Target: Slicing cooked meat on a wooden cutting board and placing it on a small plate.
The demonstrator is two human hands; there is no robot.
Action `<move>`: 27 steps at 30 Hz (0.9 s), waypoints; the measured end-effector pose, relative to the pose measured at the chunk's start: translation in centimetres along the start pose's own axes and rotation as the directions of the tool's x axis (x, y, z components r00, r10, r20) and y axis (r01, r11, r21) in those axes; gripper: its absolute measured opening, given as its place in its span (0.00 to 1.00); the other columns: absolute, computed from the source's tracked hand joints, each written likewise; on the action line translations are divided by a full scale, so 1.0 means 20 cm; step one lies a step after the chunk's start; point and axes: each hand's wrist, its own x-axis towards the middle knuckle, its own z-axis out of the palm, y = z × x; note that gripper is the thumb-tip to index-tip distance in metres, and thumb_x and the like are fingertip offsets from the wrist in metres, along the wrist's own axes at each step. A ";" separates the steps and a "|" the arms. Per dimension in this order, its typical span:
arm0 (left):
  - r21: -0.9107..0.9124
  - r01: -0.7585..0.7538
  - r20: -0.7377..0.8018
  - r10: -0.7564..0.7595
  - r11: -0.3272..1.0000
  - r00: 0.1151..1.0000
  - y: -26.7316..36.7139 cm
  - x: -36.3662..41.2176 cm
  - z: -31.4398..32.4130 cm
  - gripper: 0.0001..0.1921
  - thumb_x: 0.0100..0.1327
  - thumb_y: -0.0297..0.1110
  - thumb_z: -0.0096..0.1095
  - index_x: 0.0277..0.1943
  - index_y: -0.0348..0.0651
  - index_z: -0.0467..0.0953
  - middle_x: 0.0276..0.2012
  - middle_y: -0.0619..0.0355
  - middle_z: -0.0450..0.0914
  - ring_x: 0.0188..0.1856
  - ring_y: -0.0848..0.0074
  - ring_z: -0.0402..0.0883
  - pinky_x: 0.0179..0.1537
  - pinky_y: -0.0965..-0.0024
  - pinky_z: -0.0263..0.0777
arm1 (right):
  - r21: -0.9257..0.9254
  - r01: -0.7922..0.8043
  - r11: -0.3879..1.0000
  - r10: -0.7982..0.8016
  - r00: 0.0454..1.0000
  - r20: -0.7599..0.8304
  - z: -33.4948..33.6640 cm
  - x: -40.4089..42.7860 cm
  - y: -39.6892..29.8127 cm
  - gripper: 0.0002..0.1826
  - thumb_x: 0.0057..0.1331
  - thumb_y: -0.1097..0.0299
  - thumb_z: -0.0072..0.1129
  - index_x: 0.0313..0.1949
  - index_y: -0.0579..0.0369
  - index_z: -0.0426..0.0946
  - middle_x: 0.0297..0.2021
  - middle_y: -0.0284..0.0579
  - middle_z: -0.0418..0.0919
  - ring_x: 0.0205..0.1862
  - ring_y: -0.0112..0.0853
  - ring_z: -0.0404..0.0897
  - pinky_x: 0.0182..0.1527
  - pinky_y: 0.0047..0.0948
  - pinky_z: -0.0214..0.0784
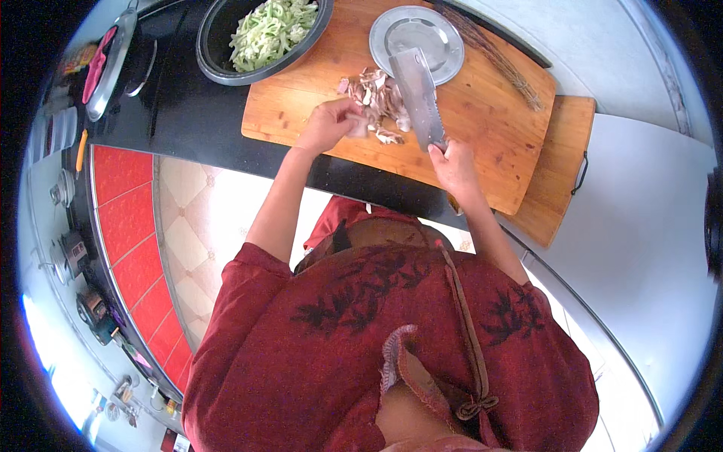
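Note:
My right hand (455,167) grips the handle of a cleaver (416,93), whose broad blade points away from me. The blade lies across the right side of a pile of sliced meat (377,93) and overlaps the near rim of a metal plate (446,63). At the pile's left edge, my left hand (329,125) has its thumb and fingers drawn together on a pale, slightly blurred slice of meat (357,125). All of this is over a wooden cutting board (486,127). A small loose piece of meat (388,136) lies nearest me.
A dark bowl (217,72) of cut cauliflower (274,34) stands at the back left, partly over the board. A bundle of thin dry sticks (497,59) lies along the back right. Under the board's right side is a second wooden board (565,169) with a black handle.

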 end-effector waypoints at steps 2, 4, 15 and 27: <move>0.297 0.062 0.127 -0.103 0.953 0.986 -0.01 -0.03 -0.03 0.05 0.60 0.25 0.60 0.39 0.38 0.79 0.31 0.57 0.82 0.38 0.77 0.81 0.41 0.71 0.73 | 0.015 -0.021 1.000 0.021 0.999 0.031 0.00 0.00 -0.01 0.17 0.64 0.59 0.55 0.36 0.66 0.77 0.30 0.64 0.79 0.35 0.57 0.79 0.39 0.49 0.70; 0.597 -0.191 0.262 0.036 0.779 0.964 -0.07 -0.06 -0.04 0.07 0.59 0.31 0.61 0.40 0.45 0.82 0.35 0.53 0.83 0.41 0.63 0.82 0.45 0.62 0.74 | 0.020 0.033 0.999 -0.033 0.999 0.008 0.00 -0.01 -0.04 0.17 0.63 0.59 0.55 0.34 0.66 0.77 0.29 0.64 0.79 0.34 0.57 0.79 0.38 0.49 0.70; 0.720 -0.425 0.286 0.323 0.548 0.902 -0.18 -0.03 0.15 0.07 0.55 0.28 0.60 0.37 0.47 0.81 0.33 0.53 0.80 0.41 0.58 0.80 0.42 0.59 0.75 | 0.023 0.004 1.000 -0.004 1.000 -0.005 0.02 -0.02 -0.04 0.17 0.64 0.59 0.55 0.34 0.65 0.76 0.29 0.64 0.79 0.34 0.57 0.79 0.39 0.48 0.71; 0.717 -0.567 0.283 0.574 0.406 0.768 0.03 0.21 0.37 0.06 0.56 0.30 0.60 0.37 0.48 0.81 0.36 0.57 0.78 0.43 0.64 0.79 0.41 0.63 0.75 | 0.032 -0.055 0.998 0.058 0.994 -0.096 -0.06 -0.04 0.06 0.16 0.64 0.61 0.54 0.37 0.65 0.76 0.29 0.63 0.79 0.35 0.57 0.79 0.39 0.49 0.70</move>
